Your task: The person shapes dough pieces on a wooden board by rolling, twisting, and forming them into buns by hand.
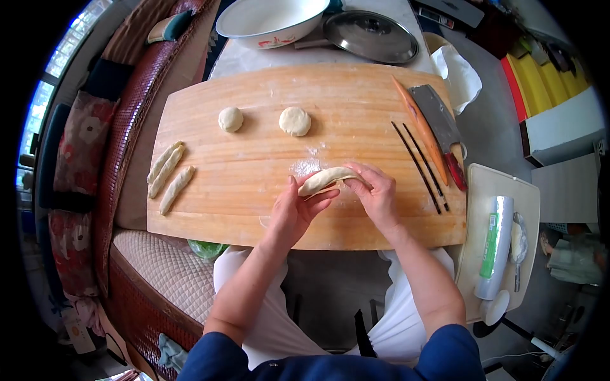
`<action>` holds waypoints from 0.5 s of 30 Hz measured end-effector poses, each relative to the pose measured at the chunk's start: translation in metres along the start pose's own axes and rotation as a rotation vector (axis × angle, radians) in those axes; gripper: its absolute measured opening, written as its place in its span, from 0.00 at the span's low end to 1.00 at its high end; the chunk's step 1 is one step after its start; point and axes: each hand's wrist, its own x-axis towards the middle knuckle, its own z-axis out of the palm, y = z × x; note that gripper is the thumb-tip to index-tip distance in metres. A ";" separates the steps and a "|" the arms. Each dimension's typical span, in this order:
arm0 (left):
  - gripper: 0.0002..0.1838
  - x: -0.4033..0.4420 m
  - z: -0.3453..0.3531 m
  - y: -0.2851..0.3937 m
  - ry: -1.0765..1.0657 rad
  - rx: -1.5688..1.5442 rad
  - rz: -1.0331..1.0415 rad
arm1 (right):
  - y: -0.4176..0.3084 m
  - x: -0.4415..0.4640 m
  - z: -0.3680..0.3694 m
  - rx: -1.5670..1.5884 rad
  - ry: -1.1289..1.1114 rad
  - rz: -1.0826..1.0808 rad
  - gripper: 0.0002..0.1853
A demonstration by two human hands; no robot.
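Note:
A pale roll of dough (327,180) is held between my two hands over the wooden board (241,209). My left hand (296,211) supports its left end, thumb on one side and fingers beneath. The right end is pinched by the fingers of my right hand (375,190). Under the roll, a patch of white flour (307,166) dusts the board. Two round dough balls, one on the left (230,119) and one nearer the middle (295,121), sit farther back. Three finished-looking dough rolls (176,190) lie at the board's left edge.
At the board's right lie two dark chopsticks (417,159), a tapered rolling pin (419,124) and a cleaver (437,114). Behind stand a white basin (272,22) and a pan lid (372,37). A side tray (473,279) bears a plastic-wrap roll (497,244) and a floury spoon (519,244).

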 end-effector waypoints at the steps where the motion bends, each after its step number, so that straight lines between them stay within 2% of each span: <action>1: 0.32 0.000 0.000 0.003 -0.030 -0.003 -0.047 | -0.002 0.002 -0.002 -0.063 0.008 -0.072 0.15; 7: 0.28 0.000 -0.004 0.010 -0.133 0.009 -0.236 | -0.009 0.007 -0.008 -0.081 0.005 -0.129 0.14; 10: 0.31 0.002 -0.010 0.003 -0.153 0.036 -0.256 | -0.004 0.002 -0.002 -0.016 0.005 -0.061 0.16; 15: 0.42 0.003 0.000 -0.001 -0.086 0.157 -0.098 | -0.007 -0.006 0.004 0.172 -0.054 0.272 0.13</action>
